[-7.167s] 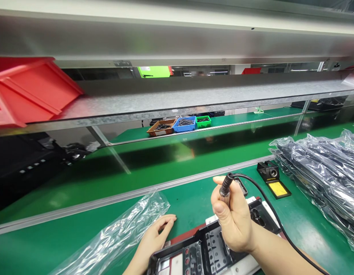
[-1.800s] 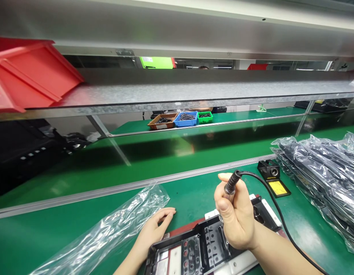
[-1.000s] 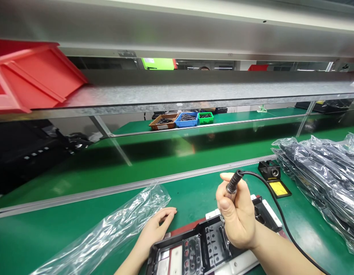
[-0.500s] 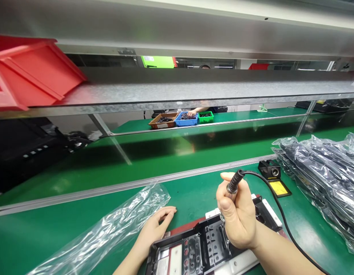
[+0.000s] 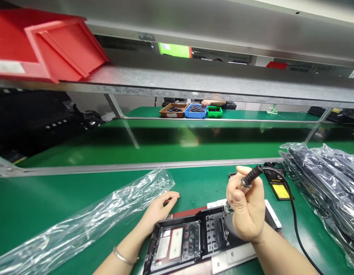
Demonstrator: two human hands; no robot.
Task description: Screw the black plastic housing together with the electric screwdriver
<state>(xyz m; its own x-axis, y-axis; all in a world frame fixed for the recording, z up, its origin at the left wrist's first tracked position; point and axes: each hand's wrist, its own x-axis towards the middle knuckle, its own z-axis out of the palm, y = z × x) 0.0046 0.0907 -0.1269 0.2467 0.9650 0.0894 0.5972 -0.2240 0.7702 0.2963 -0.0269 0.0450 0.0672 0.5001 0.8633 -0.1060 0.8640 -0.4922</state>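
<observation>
My right hand is wrapped round a soldering iron, its black cable trailing off to the lower right. The iron points down over a black plastic housing, near a dark slotted part inside it; whether the tip touches is hidden by the hand. The housing lies tilted across a reddish board with white blocks. At the housing's far left edge, my left hand rests with fingers stretched out and nothing held. Beside it lies a clear plastic bag.
Bagged dark parts are piled on the right. An iron stand with a yellow sponge is next to them. Overhead runs a metal shelf carrying a red bin. Across the bench, another person's hand is by a blue bin.
The whole view has shifted, bringing more of my left wrist into sight. My right hand still grips the iron over the housing. The other person's hand has moved back from the blue bin's contents.
</observation>
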